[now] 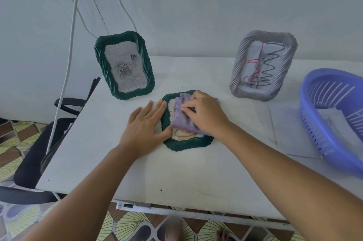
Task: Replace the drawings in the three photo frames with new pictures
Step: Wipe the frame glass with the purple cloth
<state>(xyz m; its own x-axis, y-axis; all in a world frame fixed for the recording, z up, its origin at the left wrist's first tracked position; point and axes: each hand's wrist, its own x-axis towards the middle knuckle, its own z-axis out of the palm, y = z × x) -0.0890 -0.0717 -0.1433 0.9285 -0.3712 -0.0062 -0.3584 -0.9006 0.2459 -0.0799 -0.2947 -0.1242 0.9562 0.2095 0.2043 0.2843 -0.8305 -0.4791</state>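
Scribble drawing (257,64) inside grey frame (264,65)

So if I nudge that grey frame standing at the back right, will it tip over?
Probably, yes. The grey frame stands upright, leaning back, so a push near its top would likely topple it. It looks like moulded plastic, so probably light and stiff, and it may slide on the smooth white table first.

Both forearms are bare to the frame edge, with no sleeve showing. The left hand (146,122) and right hand (204,114) wear no gloves, rings or watch. Two bare feet (172,229) show below.
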